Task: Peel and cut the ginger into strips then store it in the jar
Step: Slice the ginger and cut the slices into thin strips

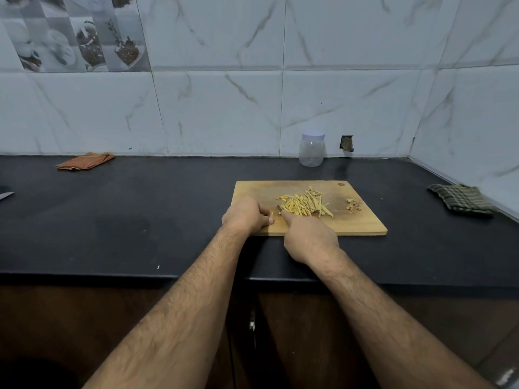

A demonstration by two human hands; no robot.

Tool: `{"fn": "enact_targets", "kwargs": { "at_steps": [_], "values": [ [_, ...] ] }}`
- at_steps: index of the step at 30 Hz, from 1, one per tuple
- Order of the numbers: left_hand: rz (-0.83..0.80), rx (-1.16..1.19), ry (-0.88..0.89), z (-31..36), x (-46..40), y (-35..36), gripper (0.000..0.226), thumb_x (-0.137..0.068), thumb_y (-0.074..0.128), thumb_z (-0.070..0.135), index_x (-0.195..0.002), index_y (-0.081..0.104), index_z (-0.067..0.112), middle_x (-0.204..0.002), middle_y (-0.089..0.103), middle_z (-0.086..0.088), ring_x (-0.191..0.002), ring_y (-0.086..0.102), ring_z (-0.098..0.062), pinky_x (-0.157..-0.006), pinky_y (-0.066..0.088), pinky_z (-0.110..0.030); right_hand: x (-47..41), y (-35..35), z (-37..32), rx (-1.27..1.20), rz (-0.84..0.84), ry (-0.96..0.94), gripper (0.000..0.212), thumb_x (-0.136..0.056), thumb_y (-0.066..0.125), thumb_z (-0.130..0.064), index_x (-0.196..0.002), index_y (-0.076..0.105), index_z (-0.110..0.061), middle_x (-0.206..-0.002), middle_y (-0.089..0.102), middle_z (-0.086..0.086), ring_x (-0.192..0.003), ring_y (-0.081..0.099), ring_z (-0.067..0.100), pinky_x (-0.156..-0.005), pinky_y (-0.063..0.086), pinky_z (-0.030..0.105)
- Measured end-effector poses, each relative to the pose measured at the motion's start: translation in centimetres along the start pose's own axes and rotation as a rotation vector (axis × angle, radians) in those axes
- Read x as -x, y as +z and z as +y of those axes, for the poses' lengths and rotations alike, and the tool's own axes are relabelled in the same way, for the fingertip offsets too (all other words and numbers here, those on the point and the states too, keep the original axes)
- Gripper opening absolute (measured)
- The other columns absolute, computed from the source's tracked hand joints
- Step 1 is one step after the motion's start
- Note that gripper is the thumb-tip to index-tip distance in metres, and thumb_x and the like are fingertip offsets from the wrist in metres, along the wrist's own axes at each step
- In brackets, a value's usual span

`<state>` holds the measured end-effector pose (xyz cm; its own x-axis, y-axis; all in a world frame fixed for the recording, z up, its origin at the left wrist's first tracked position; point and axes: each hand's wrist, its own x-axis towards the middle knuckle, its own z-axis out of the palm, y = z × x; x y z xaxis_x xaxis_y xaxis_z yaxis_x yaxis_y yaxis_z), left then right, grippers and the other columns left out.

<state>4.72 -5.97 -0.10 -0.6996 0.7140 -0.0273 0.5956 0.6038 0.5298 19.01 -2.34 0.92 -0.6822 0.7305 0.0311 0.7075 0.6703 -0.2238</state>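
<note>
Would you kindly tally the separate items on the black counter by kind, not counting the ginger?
Folded checked cloths: 2, orange and green
Clear plastic jar with white lid: 1
Wooden cutting board: 1
Total: 4

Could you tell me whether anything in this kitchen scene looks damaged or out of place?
Yes: the wall tile behind the counter has a broken hole, just right of the lidded jar, showing brown material inside. A small heap of ginger peelings lies on the cutting board, apart from the ginger strips, which looks deliberate.
</note>
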Motion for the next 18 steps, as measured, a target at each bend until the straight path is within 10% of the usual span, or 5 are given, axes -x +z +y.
{"fn": "enact_targets", "kwargs": {
  "at_steps": [18],
  "values": [
    [-0.013, 0.004, 0.013, -0.23, -0.35, 0.11, 0.026, -0.091, 0.067, 0.042, -0.117, 0.069, 0.043, -0.114, 0.069, 0.011, -0.109, 0.059, -0.012, -0.086, 0.047, -0.028, 0.04, 0.42, -0.34, 0.0, 0.026, -0.046, 0.067, -0.097, 0.042, -0.01, -0.155, 0.027, -0.039, -0.135, 0.059, 0.004, -0.12, 0.056, 0.025, -0.082, 0.045, 0.035]
  ]
}}
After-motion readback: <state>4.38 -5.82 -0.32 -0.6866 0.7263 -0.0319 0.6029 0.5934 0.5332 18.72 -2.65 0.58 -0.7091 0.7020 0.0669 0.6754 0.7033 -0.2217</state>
